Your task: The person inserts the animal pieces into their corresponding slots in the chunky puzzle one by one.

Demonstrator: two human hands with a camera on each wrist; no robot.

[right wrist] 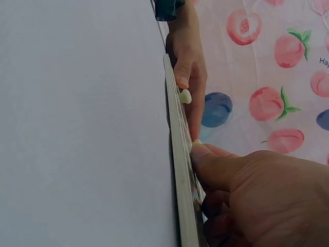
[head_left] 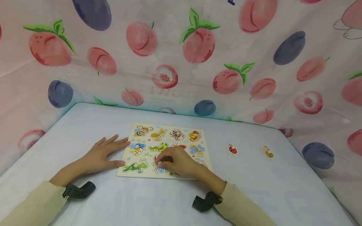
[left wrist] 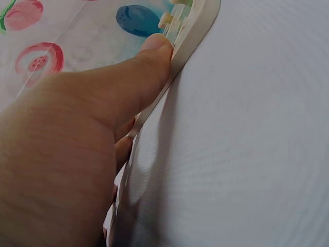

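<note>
A wooden peg puzzle board (head_left: pixel 147 155) with insect pieces lies on the white table. My left hand (head_left: pixel 100 157) is spread flat at its left side, fingertips and thumb on the edge; in the left wrist view the thumb (left wrist: pixel 146 62) lies over the rim. Over the bottom row, my right hand (head_left: pixel 179 161) pinches the small knob of a blue-winged insect puzzle piece (head_left: pixel 160 170) between thumb and index finger. That piece sits at its place on the board, partly hidden by the fingers. In the right wrist view, the right thumb (right wrist: pixel 211 162) presses close to the board's face.
To the right of the board, a ladybug piece (head_left: pixel 232 149) and a yellowish insect piece (head_left: pixel 267 152) lie loose on the table (head_left: pixel 240 188). A fruit-printed cloth (head_left: pixel 175 40) hangs behind and at the sides. Dark wrist cameras are strapped to both wrists.
</note>
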